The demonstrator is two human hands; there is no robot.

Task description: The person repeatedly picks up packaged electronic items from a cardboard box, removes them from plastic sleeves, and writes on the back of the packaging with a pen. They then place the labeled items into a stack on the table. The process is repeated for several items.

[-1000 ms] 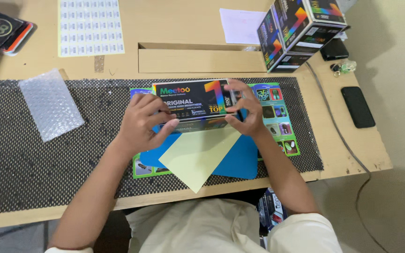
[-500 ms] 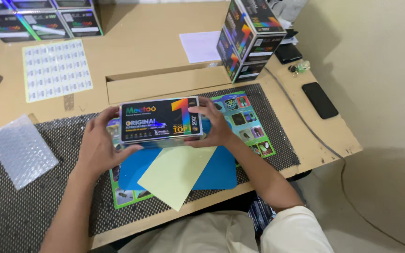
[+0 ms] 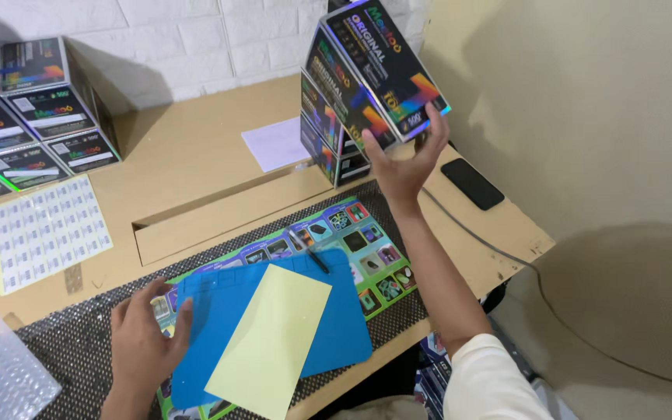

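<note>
From the head camera, the right hand [image 3: 402, 167] is lifting a dark rainbow-printed box [image 3: 386, 66] from below, fingers curled around its lower edge, tilted above the stack of matching boxes [image 3: 324, 132] near the desk's far right corner. The left hand [image 3: 145, 338] is lying flat and empty, fingers spread on the left edge of the blue mat [image 3: 336, 327], beside the yellow sheet [image 3: 270, 342]. A black phone [image 3: 472, 183] is sitting close to the desk's right edge.

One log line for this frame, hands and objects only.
right hand: lifting dark box onto box stack | left hand: flat on blue mat | yellow sheet: on mat
</note>
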